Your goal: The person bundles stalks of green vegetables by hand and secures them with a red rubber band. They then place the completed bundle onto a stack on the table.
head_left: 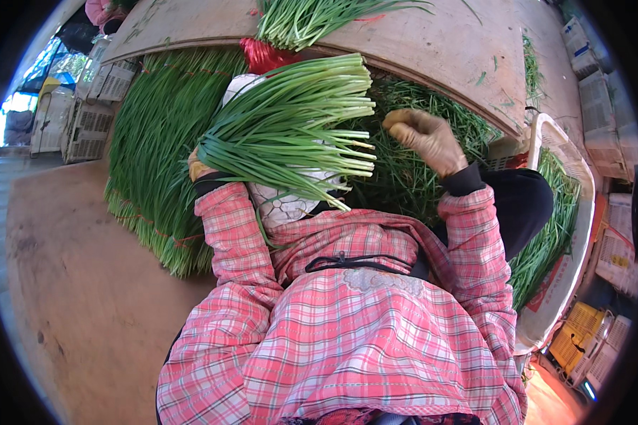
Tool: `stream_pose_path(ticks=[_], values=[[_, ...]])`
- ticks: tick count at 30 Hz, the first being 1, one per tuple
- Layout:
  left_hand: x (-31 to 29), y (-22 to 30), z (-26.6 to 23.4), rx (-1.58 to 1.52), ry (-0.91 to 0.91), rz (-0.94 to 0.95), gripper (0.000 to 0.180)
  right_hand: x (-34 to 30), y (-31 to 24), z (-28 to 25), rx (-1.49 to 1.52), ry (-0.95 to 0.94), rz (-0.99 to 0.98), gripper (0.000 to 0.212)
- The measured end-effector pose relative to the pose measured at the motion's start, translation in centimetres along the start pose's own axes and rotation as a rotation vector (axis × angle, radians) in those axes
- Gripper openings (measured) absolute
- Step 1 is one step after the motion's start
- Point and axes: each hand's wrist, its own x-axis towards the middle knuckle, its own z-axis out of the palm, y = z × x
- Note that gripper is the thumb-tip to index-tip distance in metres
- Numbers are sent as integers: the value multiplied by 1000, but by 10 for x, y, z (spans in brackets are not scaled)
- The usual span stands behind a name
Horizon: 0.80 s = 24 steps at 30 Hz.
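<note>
A large bunch of garlic chives (298, 120) lies across in front of me, its pale cut ends fanned out to the right. My left hand (197, 167) is closed round the leafy end at the left, mostly covered by the leaves. To the right of the stem ends, my right hand (427, 140) hangs apart from the bunch in a yellowish, stained glove. Its fingers are curled in, and nothing shows in them. Below that hand lies a heap of loose green leaves (404, 177).
Tied bundles of chives (159, 142) are stacked at my left. Ahead is a wooden board (432, 57) with another bunch (301, 25) and red ties (266, 55) at its edge. A white basket (587, 205) of greens stands at right, near several crates (599, 106).
</note>
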Motion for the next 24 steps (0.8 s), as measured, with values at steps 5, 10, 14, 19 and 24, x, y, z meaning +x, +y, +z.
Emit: stream_pose_path(ticks=[5, 10, 14, 19, 24], values=[[15, -29, -17, -96, 81, 64, 25, -19, 15, 62, 163, -185, 109, 43], [33, -9, -32, -1189, 336, -577, 38, -21, 37, 45, 179, 109, 166, 15], [32, -55, -36, -1133, 192, -471, 35, -13, 77, 51, -53, -84, 70, 46], [30, -69, -9, -1022, 142, -340, 33, -2, 47, 101, 665, -122, 154, 40], [22, -34, -10, -1129, 177, -393, 32, -13, 28, 77, 580, -94, 207, 24]])
